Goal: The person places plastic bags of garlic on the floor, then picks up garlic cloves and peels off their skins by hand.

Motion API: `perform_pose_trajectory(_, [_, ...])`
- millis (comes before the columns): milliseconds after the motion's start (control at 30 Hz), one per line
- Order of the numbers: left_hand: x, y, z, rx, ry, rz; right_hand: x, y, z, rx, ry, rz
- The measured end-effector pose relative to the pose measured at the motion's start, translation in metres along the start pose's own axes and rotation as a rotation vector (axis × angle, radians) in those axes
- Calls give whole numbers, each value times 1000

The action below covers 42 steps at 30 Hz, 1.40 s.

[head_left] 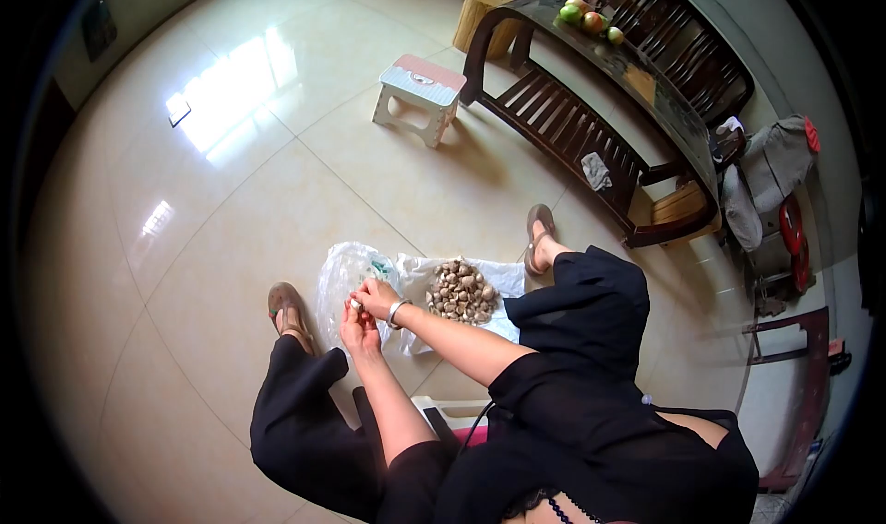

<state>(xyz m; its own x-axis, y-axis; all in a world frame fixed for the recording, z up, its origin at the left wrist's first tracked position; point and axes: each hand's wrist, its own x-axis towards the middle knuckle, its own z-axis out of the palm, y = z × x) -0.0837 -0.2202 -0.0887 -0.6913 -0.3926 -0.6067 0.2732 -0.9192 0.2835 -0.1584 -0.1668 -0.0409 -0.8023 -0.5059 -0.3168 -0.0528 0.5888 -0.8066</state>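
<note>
Both hands meet over the edge of a clear plastic bag (340, 279). My left hand (360, 333) is closed around a small whitish piece (356, 303), which looks like one of the pile's. The fingers of my right hand (377, 298), with a bangle at its wrist, pinch the same piece from above. To the right, a pile of small brown-and-white pieces (461, 293), perhaps mushrooms, lies on a white plastic sheet (510, 278) on the floor. Fine detail between the fingertips is too small to make out.
My feet rest on either side of the bag and sheet. Beyond them stands a small pink-and-white stool (420, 90). A dark wooden table (544, 17) with fruit (592, 22) on top is at the upper right, near a grey cloth (780, 164) and a wooden bench.
</note>
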Motion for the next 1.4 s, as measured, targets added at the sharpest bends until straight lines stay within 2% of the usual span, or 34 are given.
perform_pose_trajectory(133, [2, 0, -2, -19, 2, -31, 1, 2, 2, 27, -21, 7])
perform_pose_trajectory(333, [5, 4, -7, -18, -34, -123, -1, 1, 1, -58, 12, -91])
perform_pose_trajectory(433, [6, 7, -6, -27, -75, -162, -2, 0, 0, -14, -63, -60])
perform_pose_trajectory(500, [4, 8, 0, 74, 52, -130, -3, -3, -1, -19, -56, -105])
perform_pose_trajectory(633, [-4, 6, 12, 207, 83, -45, -9, -9, -2, -21, -86, -89])
perform_pose_trajectory(700, [-10, 5, 16, 320, 174, 68, -10, -8, 1, -179, -36, -239])
perform_pose_trajectory(800, [-9, -2, 23, 309, 290, 174, -9, -2, 5, -241, -22, -312])
perform_pose_trajectory(900, [-13, 4, 23, 212, 182, 91, -7, 2, 4, -201, 89, -361])
perform_pose_trajectory(933, [-13, 5, 23, 211, 183, 92, -5, 1, 2, -194, 83, -320])
perform_pose_trajectory(1000, [-13, 9, 20, 107, -6, 21, -4, -3, -6, -214, 69, -314])
perform_pose_trajectory(1133, [-9, 8, 21, 42, -10, -19, -5, -7, -10, -207, 79, -322])
perform_pose_trajectory(1300, [-8, 7, 20, 101, 103, -50, -6, 3, -4, -160, 96, -349])
perform_pose_trajectory(1400, [3, 2, 6, 112, 99, -81, -8, 7, -3, -164, 113, -348])
